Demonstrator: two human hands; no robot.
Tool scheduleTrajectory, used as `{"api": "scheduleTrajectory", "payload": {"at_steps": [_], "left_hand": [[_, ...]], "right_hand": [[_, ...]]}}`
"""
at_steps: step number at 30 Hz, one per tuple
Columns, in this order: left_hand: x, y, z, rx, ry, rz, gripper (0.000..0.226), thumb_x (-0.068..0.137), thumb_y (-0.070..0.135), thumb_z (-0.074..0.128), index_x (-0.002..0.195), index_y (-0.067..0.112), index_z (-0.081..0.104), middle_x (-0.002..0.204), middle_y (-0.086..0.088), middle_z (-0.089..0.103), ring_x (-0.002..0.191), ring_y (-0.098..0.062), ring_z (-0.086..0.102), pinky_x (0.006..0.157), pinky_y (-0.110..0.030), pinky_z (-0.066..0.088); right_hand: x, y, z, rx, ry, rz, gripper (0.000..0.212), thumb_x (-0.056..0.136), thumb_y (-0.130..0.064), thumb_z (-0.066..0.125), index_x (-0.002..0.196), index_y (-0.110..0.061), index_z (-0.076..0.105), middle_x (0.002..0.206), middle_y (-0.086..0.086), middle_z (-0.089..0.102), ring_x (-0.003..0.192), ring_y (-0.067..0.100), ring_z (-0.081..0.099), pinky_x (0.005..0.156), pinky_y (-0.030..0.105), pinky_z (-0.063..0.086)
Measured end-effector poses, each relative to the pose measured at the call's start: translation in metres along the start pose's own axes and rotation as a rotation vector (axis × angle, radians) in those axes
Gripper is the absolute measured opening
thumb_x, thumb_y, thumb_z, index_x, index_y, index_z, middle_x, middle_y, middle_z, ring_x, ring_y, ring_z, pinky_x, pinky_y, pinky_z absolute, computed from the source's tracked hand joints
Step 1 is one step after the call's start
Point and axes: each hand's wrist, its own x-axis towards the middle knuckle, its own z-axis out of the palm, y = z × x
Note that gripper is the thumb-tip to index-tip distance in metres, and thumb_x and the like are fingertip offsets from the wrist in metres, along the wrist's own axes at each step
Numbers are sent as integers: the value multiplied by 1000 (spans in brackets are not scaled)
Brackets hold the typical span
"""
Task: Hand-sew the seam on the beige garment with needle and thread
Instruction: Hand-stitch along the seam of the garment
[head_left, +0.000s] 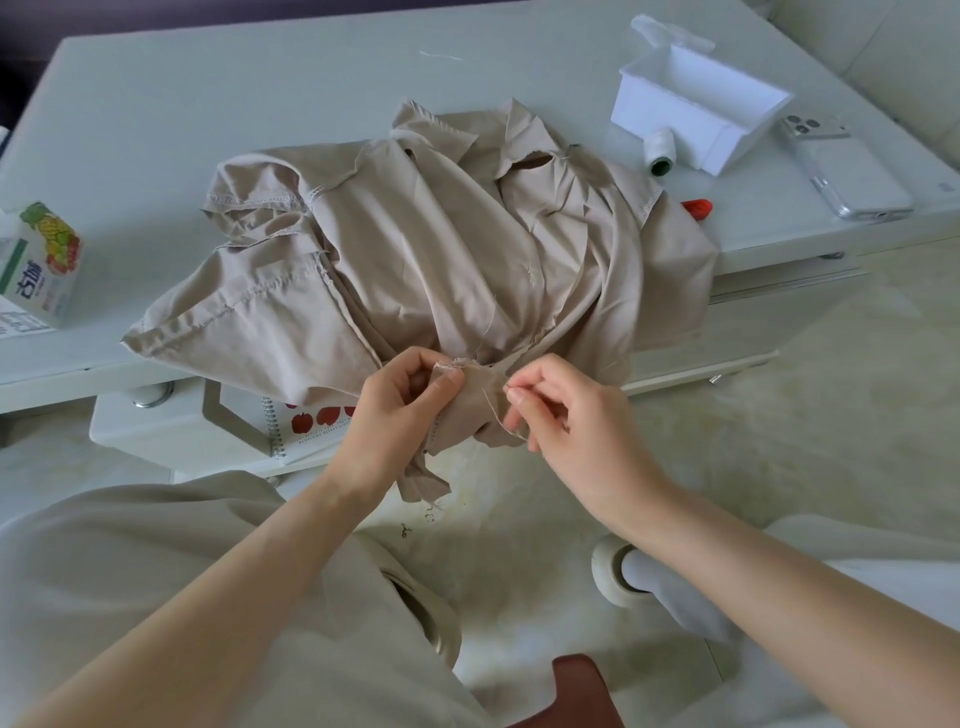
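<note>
The beige garment (415, 244) lies crumpled on the pale table (208, 104), its near part hanging over the front edge. My left hand (400, 410) pinches a raw seam edge (457, 364) of that hanging part between thumb and fingers. My right hand (566, 410) sits just to the right, its thumb and forefinger pinching a thin needle (511, 387) at the cloth. A pale thread (498, 415) runs from the fabric down toward my right fingers. The needle's tip is hidden in the fold.
A white open box (701, 109), a white thread spool (661, 153), a phone (841, 166) and a red object (698, 208) sit at the table's right. A carton (44, 265) stands at the left. A spiral notebook (301, 421) lies on a lower shelf.
</note>
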Motion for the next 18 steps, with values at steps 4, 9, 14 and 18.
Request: {"api": "scheduleTrajectory", "payload": {"at_steps": [4,9,14,18], "left_hand": [[0,-1,0,1,4,1,8,94,17,57,89,16,63,81,-11,63,75,-22,58,74,-41,48],[0,-2,0,2,20,21,9,93,18,58,86,19,63,81,-14,61,75,-24,56,74,-42,46],[-1,-1,0,0,5,35,8,94,18,58,88,17,63,82,-12,65,77,-22,59,76,-42,49],[-1,-1,0,-7,8,47,8,94,17,57,88,16,63,82,-10,65,77,-22,60,77,-41,50]], "right_hand": [[-4,2,0,-92,-5,-13,18,92,-12,57,78,-23,55,54,-7,56,49,9,51,51,20,40],[-3,-2,0,-95,-23,20,19,91,-12,59,75,-22,54,49,-15,48,49,6,46,49,11,31],[-2,-4,1,-103,-42,25,21,91,-10,58,73,-20,52,47,-18,47,46,8,43,48,13,30],[-1,-4,4,-106,-43,14,21,90,-9,58,73,-19,52,45,-14,45,45,9,41,48,13,31]]}}
